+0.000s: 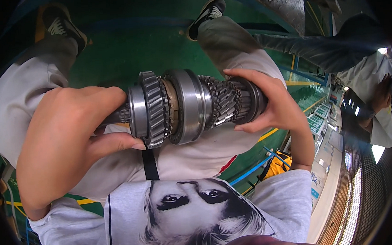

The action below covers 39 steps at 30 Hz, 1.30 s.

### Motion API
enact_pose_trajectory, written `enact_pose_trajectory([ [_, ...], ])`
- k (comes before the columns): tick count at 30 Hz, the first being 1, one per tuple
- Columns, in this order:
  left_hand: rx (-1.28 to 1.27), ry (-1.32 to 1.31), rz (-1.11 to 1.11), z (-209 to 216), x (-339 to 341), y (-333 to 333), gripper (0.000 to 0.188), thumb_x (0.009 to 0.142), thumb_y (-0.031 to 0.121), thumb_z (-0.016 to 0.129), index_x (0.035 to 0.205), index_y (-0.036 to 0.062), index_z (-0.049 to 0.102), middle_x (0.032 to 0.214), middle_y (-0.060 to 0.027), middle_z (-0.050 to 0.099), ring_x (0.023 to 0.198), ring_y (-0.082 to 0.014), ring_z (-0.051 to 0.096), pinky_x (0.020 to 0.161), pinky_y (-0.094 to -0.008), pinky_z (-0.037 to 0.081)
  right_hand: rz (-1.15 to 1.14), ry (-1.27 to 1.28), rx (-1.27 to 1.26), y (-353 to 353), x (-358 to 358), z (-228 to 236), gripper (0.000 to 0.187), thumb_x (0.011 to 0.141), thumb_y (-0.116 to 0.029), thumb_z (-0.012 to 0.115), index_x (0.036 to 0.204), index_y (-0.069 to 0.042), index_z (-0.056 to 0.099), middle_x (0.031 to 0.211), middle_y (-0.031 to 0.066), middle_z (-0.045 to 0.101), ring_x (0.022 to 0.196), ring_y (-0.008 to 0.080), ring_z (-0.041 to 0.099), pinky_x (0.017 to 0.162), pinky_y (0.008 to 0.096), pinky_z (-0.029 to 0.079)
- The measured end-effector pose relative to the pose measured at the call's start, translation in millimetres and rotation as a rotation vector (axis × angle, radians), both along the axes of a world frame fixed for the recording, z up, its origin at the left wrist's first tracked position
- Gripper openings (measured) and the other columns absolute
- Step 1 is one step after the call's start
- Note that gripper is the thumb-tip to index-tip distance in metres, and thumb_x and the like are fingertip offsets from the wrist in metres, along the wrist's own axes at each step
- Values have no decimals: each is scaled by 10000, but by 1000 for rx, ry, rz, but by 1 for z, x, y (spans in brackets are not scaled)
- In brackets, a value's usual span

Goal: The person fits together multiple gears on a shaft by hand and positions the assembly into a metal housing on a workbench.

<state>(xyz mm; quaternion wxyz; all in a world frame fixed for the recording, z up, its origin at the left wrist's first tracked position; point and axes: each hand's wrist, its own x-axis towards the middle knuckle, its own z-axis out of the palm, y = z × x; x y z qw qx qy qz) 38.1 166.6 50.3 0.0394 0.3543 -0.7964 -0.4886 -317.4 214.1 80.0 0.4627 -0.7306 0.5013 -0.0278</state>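
Observation:
Held level across my lap is a steel gear shaft (pixel 194 105), with a helical gear, a brownish ring, a broad smooth collar and more toothed gears along it. My left hand (pixel 71 130) is closed round its thinner splined end, the thumb lying under the large helical gear. At the other end, my right hand (pixel 273 102) grips the dark end part between thumb and fingers. The fingertips of my left hand are partly hidden behind the shaft.
Below lies a green floor (pixel 124 50) with yellow lines. Another person (pixel 368 76) in dark trousers is close on the right. A yellow bag (pixel 277 164) and blue rails (pixel 252 169) stand near my right elbow. Metal mesh (pixel 353 193) runs along the lower right.

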Motion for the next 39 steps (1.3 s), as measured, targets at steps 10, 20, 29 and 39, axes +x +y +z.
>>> enact_pose_trajectory([
  [10,-67,15,-16,-3,2,2,514,697,383,856,868,-18,583,746,-194,568,667,-421,558,577,-432,416,0,7,-51,3,1,0,861,615,-205,912,1385,-28,571,1223,178,669,1106,355,658,977,407,504],
  [20,-57,-17,-26,-1,2,1,493,695,335,874,902,-13,593,761,-184,597,679,-395,601,593,-424,453,7,-18,-36,4,-1,-1,875,624,-203,910,1403,-21,554,1243,177,658,1119,346,653,989,407,498],
  [29,-45,-29,-28,0,1,0,471,685,298,882,899,-9,597,770,-188,606,683,-392,611,602,-425,459,-12,7,-40,7,2,1,904,635,-218,916,1428,-15,533,1287,173,640,1149,336,642,1010,393,493],
  [39,-18,-28,-22,2,0,-3,448,697,287,879,863,-8,586,759,-187,602,686,-401,603,599,-436,454,-54,-68,-163,8,21,-7,675,682,-205,889,1248,-11,579,1153,153,630,1047,322,640,930,395,510],
])
